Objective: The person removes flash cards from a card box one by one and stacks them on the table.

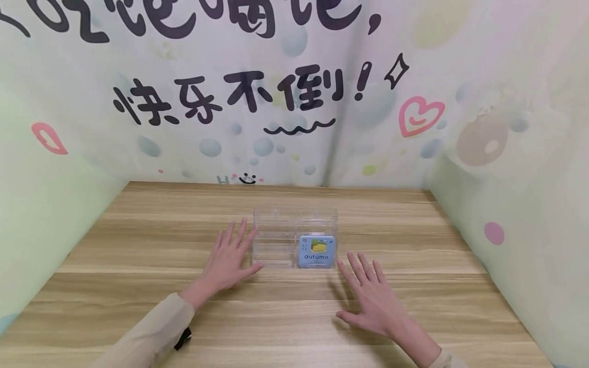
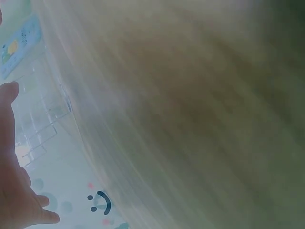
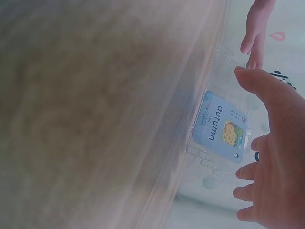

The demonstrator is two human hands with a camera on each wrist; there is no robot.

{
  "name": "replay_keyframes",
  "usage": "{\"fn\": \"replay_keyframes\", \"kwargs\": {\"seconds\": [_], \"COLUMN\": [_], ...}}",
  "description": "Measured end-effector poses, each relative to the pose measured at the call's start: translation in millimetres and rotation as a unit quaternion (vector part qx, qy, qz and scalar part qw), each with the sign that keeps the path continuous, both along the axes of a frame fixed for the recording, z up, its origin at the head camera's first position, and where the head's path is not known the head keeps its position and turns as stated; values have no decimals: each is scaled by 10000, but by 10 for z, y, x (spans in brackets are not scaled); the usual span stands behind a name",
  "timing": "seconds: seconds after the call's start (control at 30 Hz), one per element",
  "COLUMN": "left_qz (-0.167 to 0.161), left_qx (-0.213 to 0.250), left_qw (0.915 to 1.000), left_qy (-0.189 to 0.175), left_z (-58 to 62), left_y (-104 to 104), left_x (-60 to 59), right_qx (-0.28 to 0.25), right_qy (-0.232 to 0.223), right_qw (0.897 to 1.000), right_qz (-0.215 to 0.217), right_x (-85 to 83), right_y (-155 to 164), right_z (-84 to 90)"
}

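Observation:
A clear plastic card rack [image 1: 274, 236] with stepped tiers and two columns stands on the wooden table. In its front right slot sits a blue card [image 1: 317, 252] printed "autumn" with a small yellow picture; the same card [image 3: 220, 126] shows sideways in the right wrist view. My left hand [image 1: 228, 259] is at the rack's left side, fingers spread, fingertips right by its edge, holding nothing. Off the rack's right front corner, my right hand [image 1: 371, 296] has its fingers spread and nothing in its grasp. The left wrist view catches part of my left hand [image 2: 19, 176] beside the rack [image 2: 40, 102].
Behind the wooden table [image 1: 294, 327] hangs a white printed backdrop [image 1: 294, 153] with black lettering. Pale side walls [image 1: 520, 214] close in the table left and right. A small black object [image 1: 183, 339] shows by the left sleeve [image 1: 156, 327].

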State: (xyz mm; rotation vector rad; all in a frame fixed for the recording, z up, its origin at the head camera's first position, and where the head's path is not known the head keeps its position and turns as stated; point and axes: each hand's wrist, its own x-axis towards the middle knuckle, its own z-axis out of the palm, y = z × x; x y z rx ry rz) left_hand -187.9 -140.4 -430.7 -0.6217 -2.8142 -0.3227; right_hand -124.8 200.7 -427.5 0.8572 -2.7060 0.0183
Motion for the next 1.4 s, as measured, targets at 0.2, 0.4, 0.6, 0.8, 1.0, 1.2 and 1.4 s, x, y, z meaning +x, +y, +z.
{"fn": "replay_keyframes", "kwargs": {"seconds": [0.2,0.4,0.6,0.8,1.0,1.2,1.4], "left_qz": [27,0,1,-17,-115,-252,-303], "left_qx": [-7,-66,-100,-87,61,345,425], "left_qw": [9999,10000,9998,9999,9998,9990,9986], "left_qy": [-98,-47,-144,-48,-119,-103,-75], "left_z": [-21,-64,-78,-78,-77,-86,-108], "left_y": [-15,-25,-10,-4,-8,-25,-37], "left_x": [-25,-45,-53,-47,-54,-53,-61], "right_qx": [35,31,39,41,37,-87,-183], "right_qy": [51,-3,-30,-14,-5,-15,-107], "right_qw": [10000,10000,10000,10000,10000,9999,9997], "right_qz": [19,13,13,39,42,91,95], "right_x": [-2,-6,-7,-9,-6,-37,-92], "right_y": [-6,-8,-17,-30,-31,-19,-17], "right_z": [-4,-7,0,7,8,10,21]}}
